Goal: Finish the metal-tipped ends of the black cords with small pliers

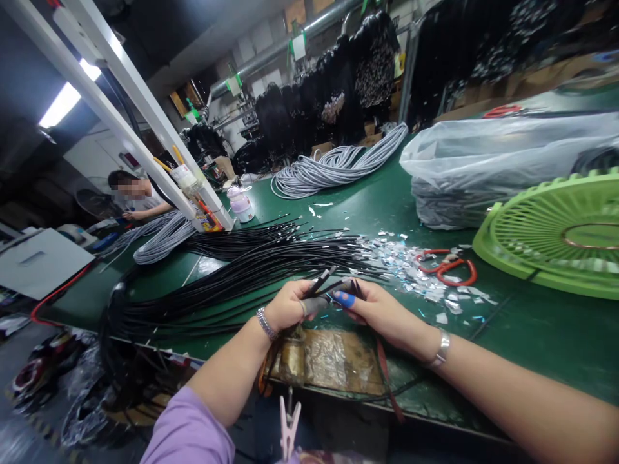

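Note:
Just above the near edge of the green table, my left hand (291,303) is closed around a few black cable ends (320,281). My right hand (374,304) meets it from the other side, its fingers pinched on the same black cables; blue tape wraps its thumb. What lies exactly between the fingertips is partly hidden. Behind both hands a thick bundle of black cables (227,283) stretches across the table, tips pointing right. Under my hands is a tape-covered wooden board (333,361) with a brass-coloured cylinder (293,362) on it.
Foil scraps (401,261) litter the table around red-handled scissors (454,273). A green fan (556,235) and a plastic bag (464,174) stand at right. Grey cable coils (333,171) lie behind. A white post (140,109) rises at left, near a cup (240,205) and another person (149,201).

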Action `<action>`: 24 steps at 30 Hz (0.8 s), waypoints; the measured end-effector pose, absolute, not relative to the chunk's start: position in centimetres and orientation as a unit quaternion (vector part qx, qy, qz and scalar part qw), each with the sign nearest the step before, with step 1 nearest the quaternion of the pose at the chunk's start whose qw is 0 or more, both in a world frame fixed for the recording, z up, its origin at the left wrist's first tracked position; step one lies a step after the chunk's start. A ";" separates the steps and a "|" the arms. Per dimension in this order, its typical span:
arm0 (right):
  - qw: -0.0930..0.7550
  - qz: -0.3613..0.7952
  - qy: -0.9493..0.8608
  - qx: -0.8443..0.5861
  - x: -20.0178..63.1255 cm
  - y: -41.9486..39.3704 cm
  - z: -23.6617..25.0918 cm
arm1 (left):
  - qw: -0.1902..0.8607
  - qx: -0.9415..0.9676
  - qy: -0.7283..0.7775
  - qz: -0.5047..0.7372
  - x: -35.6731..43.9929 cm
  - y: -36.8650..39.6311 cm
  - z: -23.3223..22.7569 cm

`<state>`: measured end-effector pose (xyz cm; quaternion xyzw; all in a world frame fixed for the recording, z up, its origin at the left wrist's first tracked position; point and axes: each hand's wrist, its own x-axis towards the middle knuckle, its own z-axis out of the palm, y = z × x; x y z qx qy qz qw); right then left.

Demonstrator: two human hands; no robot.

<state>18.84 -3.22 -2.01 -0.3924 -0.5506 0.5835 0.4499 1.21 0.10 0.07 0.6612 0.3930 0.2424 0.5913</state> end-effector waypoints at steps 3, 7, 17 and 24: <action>0.446 0.600 -0.533 -0.396 18.8 -3.2 -1.8 | 0.569 0.677 0.392 0.253 1.3 0.0 0.2; 0.429 0.622 -0.511 -0.410 18.9 -3.3 -1.6 | 0.549 0.670 0.412 0.284 1.3 0.0 0.1; 0.453 0.525 -0.579 -0.428 18.8 -3.3 -2.2 | 0.521 0.692 0.400 0.300 1.4 0.1 0.0; 0.443 -0.001 -0.809 -0.386 20.0 -3.8 -2.6 | 0.543 0.678 0.411 0.277 1.5 0.2 -0.1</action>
